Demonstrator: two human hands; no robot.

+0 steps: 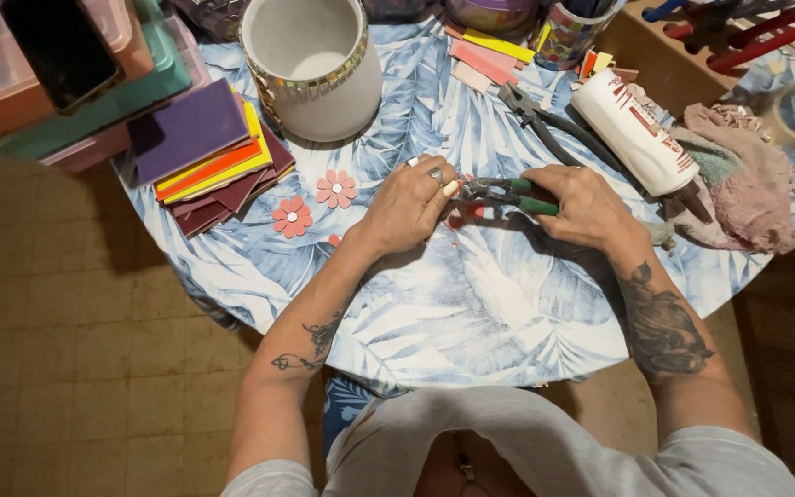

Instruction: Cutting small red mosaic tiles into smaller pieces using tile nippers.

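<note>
Green-handled metal nippers, below the white ceramic pot, gripped by right hand; left hand pinches a small red tile piece; squeeze comes next, likely.

One head-worn camera looks almost straight down from just above the person's chest, close over the round table, which fills the frame's centre and upper right; floor lies at left.

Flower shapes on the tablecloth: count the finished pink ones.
2 whole ones: one flower just left of the left hand, another flower lower left of it. A small pink piece near the left wrist may be a third, mostly hidden.
</note>
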